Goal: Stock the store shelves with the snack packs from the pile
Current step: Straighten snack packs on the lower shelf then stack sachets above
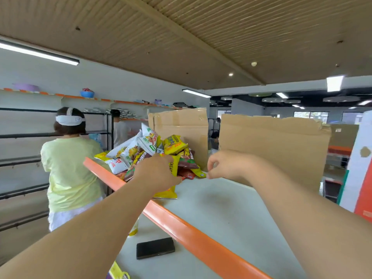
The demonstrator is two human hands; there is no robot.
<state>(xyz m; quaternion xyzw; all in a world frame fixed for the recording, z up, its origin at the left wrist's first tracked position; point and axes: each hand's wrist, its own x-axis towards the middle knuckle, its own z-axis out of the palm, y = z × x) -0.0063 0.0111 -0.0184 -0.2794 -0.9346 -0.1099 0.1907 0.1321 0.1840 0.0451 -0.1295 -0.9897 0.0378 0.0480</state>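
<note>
A pile of snack packs (149, 147), yellow, white and dark red, lies at the far end of the white top shelf (211, 208) with an orange front lip. My left hand (156, 174) reaches over the lip and grips a yellow pack (168, 193) at the pile's near edge. My right hand (223, 166) hovers just right of the pile with its fingers curled; thumb and forefinger pinch the corner of a yellow pack (199, 173).
Two cardboard sheets (271, 146) stand upright behind the pile. A black phone (155, 248) lies on the lower shelf below the orange lip (181, 226). A person in a yellow shirt (70, 170) stands left by dark empty racks (22, 135).
</note>
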